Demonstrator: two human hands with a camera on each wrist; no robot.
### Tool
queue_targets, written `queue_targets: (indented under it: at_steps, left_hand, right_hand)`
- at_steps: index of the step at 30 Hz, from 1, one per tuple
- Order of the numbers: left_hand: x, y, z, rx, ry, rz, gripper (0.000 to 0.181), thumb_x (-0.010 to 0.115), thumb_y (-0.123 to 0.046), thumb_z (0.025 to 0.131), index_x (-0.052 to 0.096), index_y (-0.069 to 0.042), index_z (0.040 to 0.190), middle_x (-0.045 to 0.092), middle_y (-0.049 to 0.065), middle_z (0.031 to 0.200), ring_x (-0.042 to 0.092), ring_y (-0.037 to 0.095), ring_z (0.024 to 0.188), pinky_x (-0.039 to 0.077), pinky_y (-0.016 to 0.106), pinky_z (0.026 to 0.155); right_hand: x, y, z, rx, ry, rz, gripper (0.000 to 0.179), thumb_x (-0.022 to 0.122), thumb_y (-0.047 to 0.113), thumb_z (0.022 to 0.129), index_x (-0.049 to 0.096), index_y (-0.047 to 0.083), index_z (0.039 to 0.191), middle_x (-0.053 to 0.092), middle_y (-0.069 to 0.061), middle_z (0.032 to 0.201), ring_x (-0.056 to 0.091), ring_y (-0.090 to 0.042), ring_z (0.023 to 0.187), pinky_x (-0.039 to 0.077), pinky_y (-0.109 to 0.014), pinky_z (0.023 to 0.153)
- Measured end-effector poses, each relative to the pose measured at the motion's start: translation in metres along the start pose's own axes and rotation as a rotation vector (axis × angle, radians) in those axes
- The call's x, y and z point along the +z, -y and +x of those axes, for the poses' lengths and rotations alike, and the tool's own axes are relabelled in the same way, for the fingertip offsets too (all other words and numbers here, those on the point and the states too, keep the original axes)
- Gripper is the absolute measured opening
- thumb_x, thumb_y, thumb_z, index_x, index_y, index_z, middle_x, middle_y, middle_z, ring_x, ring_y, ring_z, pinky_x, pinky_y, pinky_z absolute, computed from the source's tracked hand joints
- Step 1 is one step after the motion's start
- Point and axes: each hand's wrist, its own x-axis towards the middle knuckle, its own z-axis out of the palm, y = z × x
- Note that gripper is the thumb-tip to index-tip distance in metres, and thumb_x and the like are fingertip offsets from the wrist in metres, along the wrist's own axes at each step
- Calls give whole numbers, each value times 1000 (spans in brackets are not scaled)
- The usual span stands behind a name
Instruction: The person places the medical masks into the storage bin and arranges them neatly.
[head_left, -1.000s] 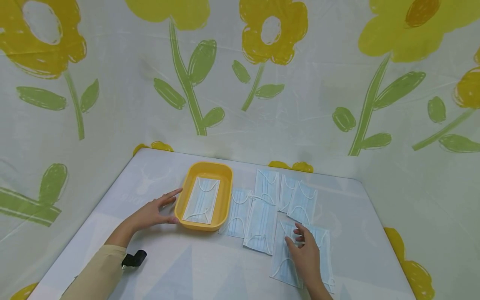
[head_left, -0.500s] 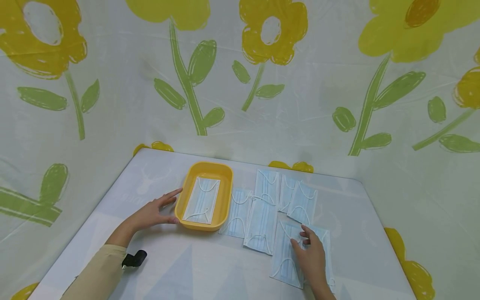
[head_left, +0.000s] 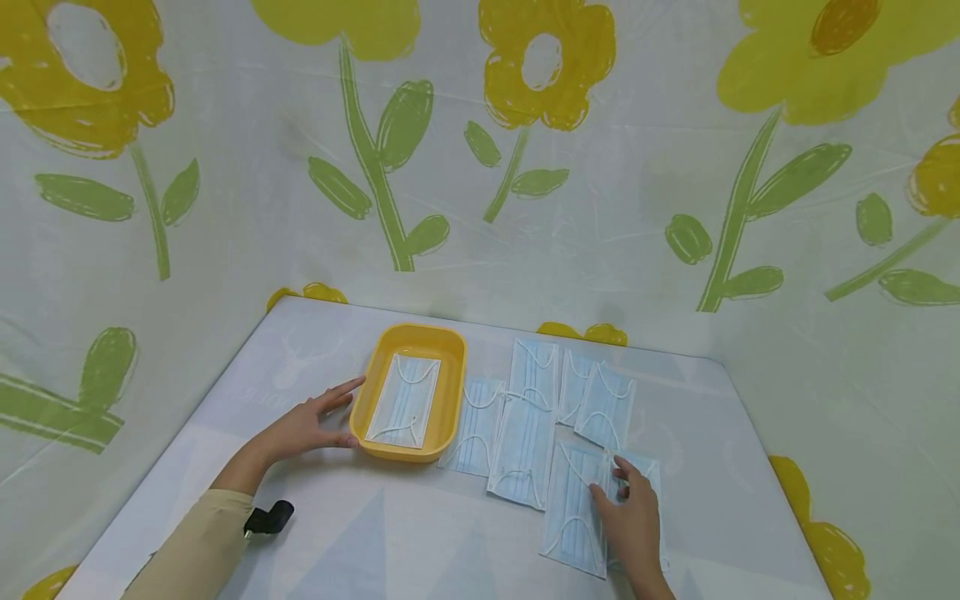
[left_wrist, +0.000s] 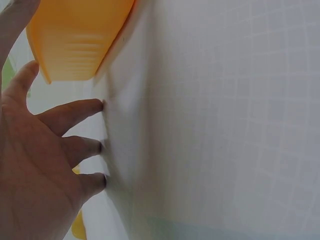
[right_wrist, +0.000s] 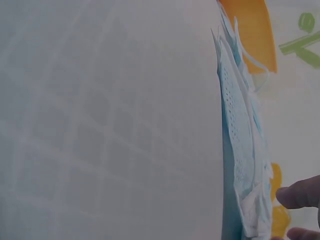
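My left hand (head_left: 303, 427) is at the left side of a yellow plastic tray (head_left: 458, 392), its fingertips and thumb near or against the rim, fingers spread in the left wrist view. A pale blue face mask (head_left: 403, 400) with white ear loops lies flat inside the tray. My right hand (head_left: 634, 521) hovers over two overlapping masks at the front right, thumb and forefinger apart. The left one of these masks (head_left: 570, 512) shows mostly; the other mask (head_left: 649, 473) is partly hidden under it and the hand. In the right wrist view, the thumb (right_wrist: 300, 194) hangs beside the mask edges (right_wrist: 235, 120).
Several more masks lie right of the tray, some overlapping, including a mask (head_left: 521, 450) in the middle and a mask (head_left: 606, 404) farther right. A small black object (head_left: 270, 517) is by the left forearm. A flower-printed curtain (head_left: 600, 192) stands behind the white table (head_left: 337, 517).
My right hand has shifted slightly to the right across the front masks, uncovering more of the left one. The left hand, tray and masks look unmoved.
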Motion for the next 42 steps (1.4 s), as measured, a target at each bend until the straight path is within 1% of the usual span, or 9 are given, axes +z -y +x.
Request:
queue_targets:
  at_steps: [4, 10, 17, 21, 25, 30, 33, 37, 42]
  left_hand:
    - [0, 2, 0, 3, 0, -1, 107, 84, -56, 76, 24, -37, 162, 43, 23, 155, 20, 55, 148, 15, 84, 108]
    - [0, 1, 0, 13, 0, 6, 106, 84, -55, 77, 24, -36, 162, 43, 23, 155, 23, 55, 147, 19, 84, 106]
    - [-1, -1, 0, 12, 5, -1, 106, 85, -54, 77, 25, -36, 162, 43, 23, 155, 15, 54, 149, 11, 82, 110]
    - [-2, -2, 0, 12, 6, -4, 106, 85, -54, 77, 25, -35, 162, 43, 23, 155, 15, 54, 149, 10, 81, 111]
    - [-2, -3, 0, 9, 6, 4, 106, 84, -55, 77, 25, -34, 162, 43, 23, 155, 18, 55, 148, 12, 82, 109]
    - [-2, -3, 0, 10, 5, 10, 106, 84, -55, 77, 25, -34, 162, 43, 23, 155, 22, 55, 147, 14, 83, 108]
    - [-2, -3, -1, 16, 3, 6, 106, 84, -54, 77, 25, -33, 162, 43, 24, 155, 22, 55, 147, 12, 82, 110]
    - [-2, -3, -1, 19, 2, 0, 106, 85, -54, 77, 26, -33, 162, 43, 24, 155, 20, 55, 148, 8, 81, 112]
    - [-1, -1, 0, 18, 2, -1, 105, 85, -54, 77, 25, -35, 162, 43, 24, 155, 18, 55, 148, 7, 80, 112]
  right_hand:
    - [1, -2, 1, 21, 21, -10, 67, 76, 15, 88, 46, -4, 146, 60, -24, 126, 53, -29, 97, 44, -33, 72]
    - [4, -3, 4, 37, 49, -35, 74, 79, 15, 86, 43, -5, 147, 59, -25, 125, 54, -30, 97, 45, -33, 71]
    - [6, -2, 5, 37, 58, -48, 75, 78, 13, 85, 42, -4, 148, 60, -21, 116, 55, -30, 95, 46, -35, 71]
    - [6, -2, 5, 37, 66, -47, 71, 77, 12, 85, 45, -1, 147, 61, -19, 111, 55, -28, 92, 46, -33, 69]
    - [6, -2, 4, 22, 67, -50, 65, 77, 11, 86, 51, 3, 145, 62, -18, 109, 55, -26, 90, 45, -32, 68]
    - [6, 0, 3, 12, 72, -60, 53, 77, 11, 86, 61, 3, 136, 62, -16, 102, 55, -25, 88, 44, -31, 67]
    - [6, 1, 2, 14, 75, -61, 47, 77, 12, 86, 65, 2, 131, 61, -13, 97, 54, -25, 86, 43, -31, 66]
    - [5, 2, 1, 22, 77, -64, 46, 77, 12, 86, 66, 1, 130, 60, -12, 96, 54, -25, 86, 43, -31, 67]
    - [5, 3, 0, 35, 70, -51, 48, 77, 11, 87, 64, -1, 131, 61, -14, 99, 55, -25, 88, 45, -32, 69]
